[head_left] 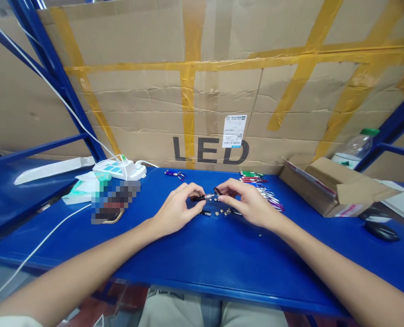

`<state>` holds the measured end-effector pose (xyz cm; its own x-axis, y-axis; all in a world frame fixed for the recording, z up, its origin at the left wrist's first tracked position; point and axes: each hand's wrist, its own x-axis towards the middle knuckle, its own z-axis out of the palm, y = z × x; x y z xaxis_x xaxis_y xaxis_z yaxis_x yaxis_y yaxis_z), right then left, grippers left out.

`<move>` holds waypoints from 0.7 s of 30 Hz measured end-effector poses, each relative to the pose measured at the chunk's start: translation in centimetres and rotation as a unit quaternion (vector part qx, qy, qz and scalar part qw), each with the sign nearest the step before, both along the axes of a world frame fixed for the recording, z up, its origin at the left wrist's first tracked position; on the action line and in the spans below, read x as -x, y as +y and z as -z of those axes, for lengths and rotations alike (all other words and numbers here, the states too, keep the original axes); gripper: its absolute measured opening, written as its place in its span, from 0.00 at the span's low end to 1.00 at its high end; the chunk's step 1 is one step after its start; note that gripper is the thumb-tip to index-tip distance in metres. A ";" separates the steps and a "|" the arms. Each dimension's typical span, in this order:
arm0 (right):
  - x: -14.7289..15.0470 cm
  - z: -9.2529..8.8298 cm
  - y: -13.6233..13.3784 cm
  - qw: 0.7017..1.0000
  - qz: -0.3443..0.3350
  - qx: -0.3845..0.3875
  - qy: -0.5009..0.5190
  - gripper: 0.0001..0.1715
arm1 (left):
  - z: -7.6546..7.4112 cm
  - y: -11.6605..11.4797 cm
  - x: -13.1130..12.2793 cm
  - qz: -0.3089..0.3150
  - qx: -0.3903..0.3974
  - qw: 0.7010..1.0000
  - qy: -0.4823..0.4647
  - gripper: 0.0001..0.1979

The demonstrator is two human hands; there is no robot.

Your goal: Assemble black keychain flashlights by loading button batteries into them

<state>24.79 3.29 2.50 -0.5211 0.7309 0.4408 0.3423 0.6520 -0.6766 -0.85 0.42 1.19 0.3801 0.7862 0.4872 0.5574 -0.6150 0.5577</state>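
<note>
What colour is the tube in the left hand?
The tube is black with a silvery end, clearest in the head view.

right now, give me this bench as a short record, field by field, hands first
left hand: pinching a dark tube with a silvery end
right hand: holding a small black part near that end
under the hands: small round silvery pieces and a short black piece
beyond right hand: row of slim coloured items, green and red among them
left side: white power strip
right side: open cardboard box, black mouse
surface: blue table
backdrop: taped cardboard printed LED
</note>
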 end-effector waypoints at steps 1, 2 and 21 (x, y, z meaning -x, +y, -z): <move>0.0 0.0 -0.1 1.000 -0.001 -0.001 0.000 0.08 | 0.0 0.1 0.0 -0.005 -0.011 1.000 0.004 0.06; 0.1 0.0 -0.1 1.000 -0.001 -0.001 0.001 0.08 | 0.1 0.1 0.1 -0.009 -0.020 1.000 0.008 0.05; 0.5 0.0 -0.8 1.000 -0.002 0.002 0.002 0.07 | 0.6 0.5 -0.1 0.026 0.078 0.995 -0.053 0.12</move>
<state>24.27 2.50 2.55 -0.5226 0.7301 0.4404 0.3360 0.6510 -0.6806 -0.73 0.97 0.57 0.3757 0.8359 0.4003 0.4591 -0.5430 0.7031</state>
